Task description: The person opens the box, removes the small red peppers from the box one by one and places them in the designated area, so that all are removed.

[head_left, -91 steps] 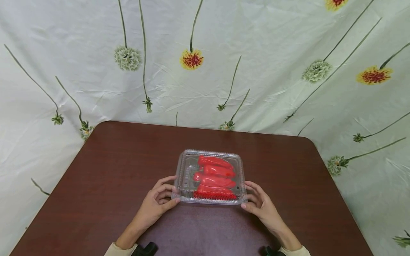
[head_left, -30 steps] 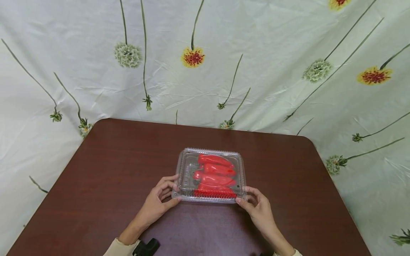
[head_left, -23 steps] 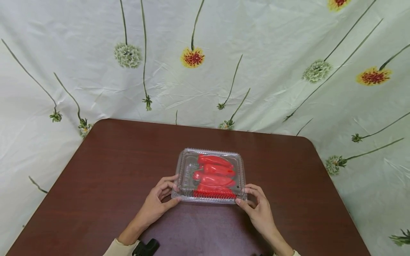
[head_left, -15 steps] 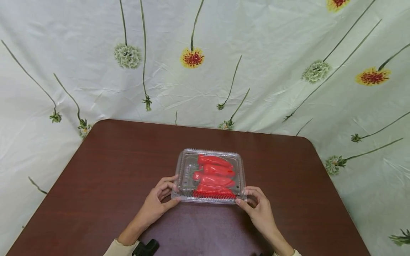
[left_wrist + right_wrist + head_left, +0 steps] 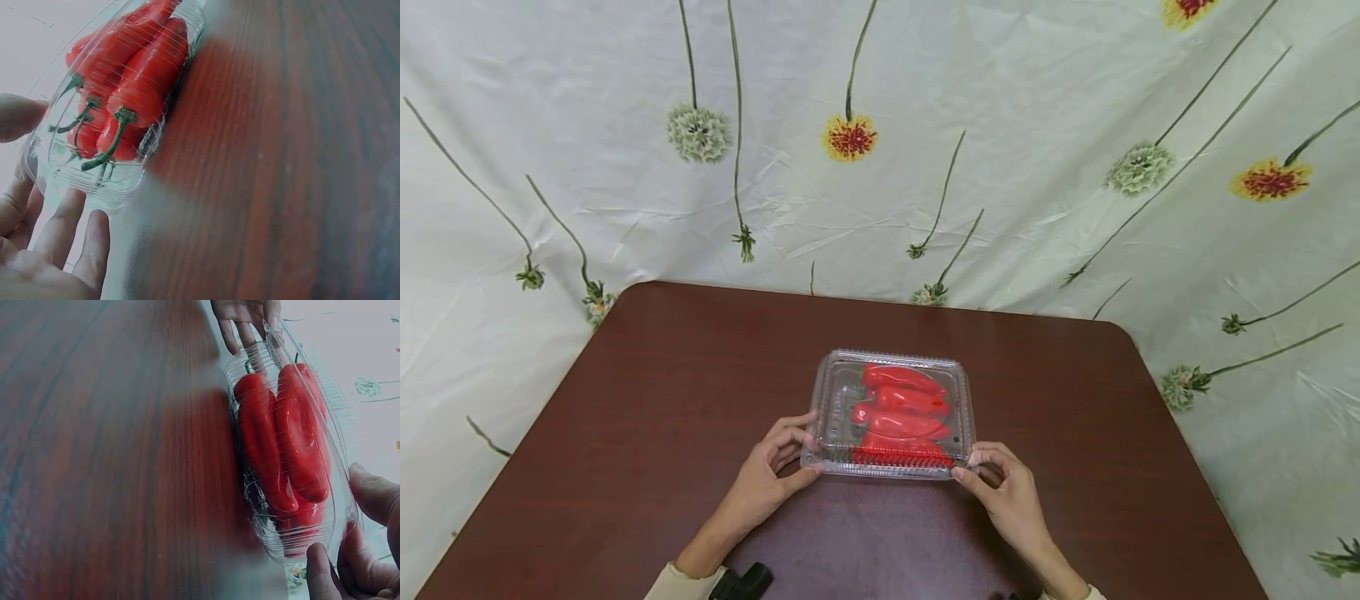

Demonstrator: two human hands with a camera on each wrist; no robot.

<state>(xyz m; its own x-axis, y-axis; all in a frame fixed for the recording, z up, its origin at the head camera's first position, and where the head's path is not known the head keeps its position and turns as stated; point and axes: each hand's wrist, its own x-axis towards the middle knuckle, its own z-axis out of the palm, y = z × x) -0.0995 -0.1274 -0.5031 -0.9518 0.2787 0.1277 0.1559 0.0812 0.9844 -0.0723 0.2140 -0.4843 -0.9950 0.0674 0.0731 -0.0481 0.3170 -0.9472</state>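
My R hand (image 5: 1011,493) is nearest: vs 3 s ago its thumb sits further in along the near edge, so prob. the near-R corner's what's being worked. R grip's clamped there, thumb & fingers pinching the rim. L hand (image 5: 762,475) pinches near-L corner, some fingers spread. Betw. them: clear box (image 5: 841,417) w/ red peppers (image 5: 906,425), mid-table (image 5: 700,375); latched or not, can't tell. Far: flowered cloth (image 5: 790,192).
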